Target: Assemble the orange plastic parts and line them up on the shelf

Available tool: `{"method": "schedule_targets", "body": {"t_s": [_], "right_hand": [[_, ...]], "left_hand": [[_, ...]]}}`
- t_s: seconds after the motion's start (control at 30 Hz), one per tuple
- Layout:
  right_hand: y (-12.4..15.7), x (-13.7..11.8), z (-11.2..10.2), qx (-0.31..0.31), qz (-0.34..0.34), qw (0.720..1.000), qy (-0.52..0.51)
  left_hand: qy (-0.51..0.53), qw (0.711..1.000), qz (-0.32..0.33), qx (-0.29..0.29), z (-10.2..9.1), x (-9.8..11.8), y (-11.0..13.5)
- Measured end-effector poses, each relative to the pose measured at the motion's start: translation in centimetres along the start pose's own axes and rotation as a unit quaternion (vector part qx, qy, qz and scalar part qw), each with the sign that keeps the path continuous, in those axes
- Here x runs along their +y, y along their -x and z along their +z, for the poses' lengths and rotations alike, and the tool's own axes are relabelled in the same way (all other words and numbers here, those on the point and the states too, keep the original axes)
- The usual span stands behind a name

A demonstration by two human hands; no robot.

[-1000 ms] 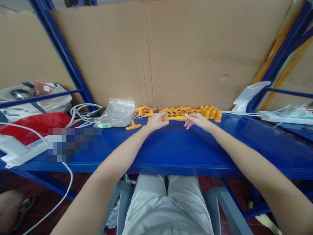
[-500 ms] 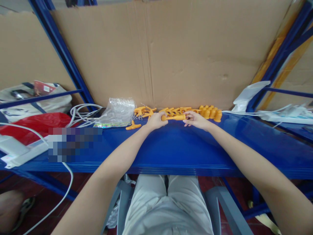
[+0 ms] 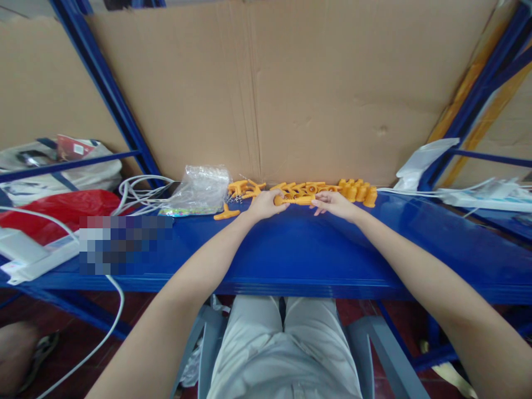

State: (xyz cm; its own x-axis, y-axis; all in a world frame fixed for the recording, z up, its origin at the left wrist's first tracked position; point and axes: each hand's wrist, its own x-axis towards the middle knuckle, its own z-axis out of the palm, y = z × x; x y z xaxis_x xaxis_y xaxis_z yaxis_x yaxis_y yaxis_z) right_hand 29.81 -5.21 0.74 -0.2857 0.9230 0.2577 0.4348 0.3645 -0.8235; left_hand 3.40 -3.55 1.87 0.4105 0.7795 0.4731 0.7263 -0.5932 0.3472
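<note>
My left hand (image 3: 266,205) is closed around the orange handle of a corkscrew (image 3: 278,200). Facing it, my right hand (image 3: 333,204) pinches the outer end of an orange sleeve (image 3: 305,200). The two parts lie in line just above the table, and whether they are joined is too small to tell. Left of my hands, several orange T-handled corkscrews with metal spirals (image 3: 245,190) lie in a pile, and a single T-handle (image 3: 226,212) lies nearer me. Behind my hands is a row of orange parts (image 3: 297,188); upright orange sleeves (image 3: 358,192) stand to the right.
A clear plastic bag (image 3: 201,188) and coiled white cables (image 3: 141,194) lie on the left of the blue table (image 3: 311,249). Farther left are a red bag (image 3: 83,208) and a white power strip (image 3: 41,260). Cardboard (image 3: 311,94) walls off the back.
Both hands keep their hold at nearly the same spot. The sleeve in my right hand has shifted and turned slightly, and the right fingers have moved a little.
</note>
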Motion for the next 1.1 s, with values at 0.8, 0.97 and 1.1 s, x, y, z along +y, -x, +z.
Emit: {"method": "schedule_targets", "body": {"t_s": [0.8,0.97,1.1], "right_hand": [[-0.5,0.8,0.0,0.029,-0.143,0.989,0.036],[-0.4,0.5,0.2,0.053,-0.185,0.972,0.138],[-0.1,0.0,0.2,0.066,-0.204,0.955,0.206]], "left_hand": [[0.074,0.997,-0.007,0.017,-0.1,0.3,-0.2],[0.089,0.996,-0.012,0.016,-0.2,0.6,-0.2],[0.112,0.993,-0.014,0.011,-0.2,1.1,-0.1]]}}
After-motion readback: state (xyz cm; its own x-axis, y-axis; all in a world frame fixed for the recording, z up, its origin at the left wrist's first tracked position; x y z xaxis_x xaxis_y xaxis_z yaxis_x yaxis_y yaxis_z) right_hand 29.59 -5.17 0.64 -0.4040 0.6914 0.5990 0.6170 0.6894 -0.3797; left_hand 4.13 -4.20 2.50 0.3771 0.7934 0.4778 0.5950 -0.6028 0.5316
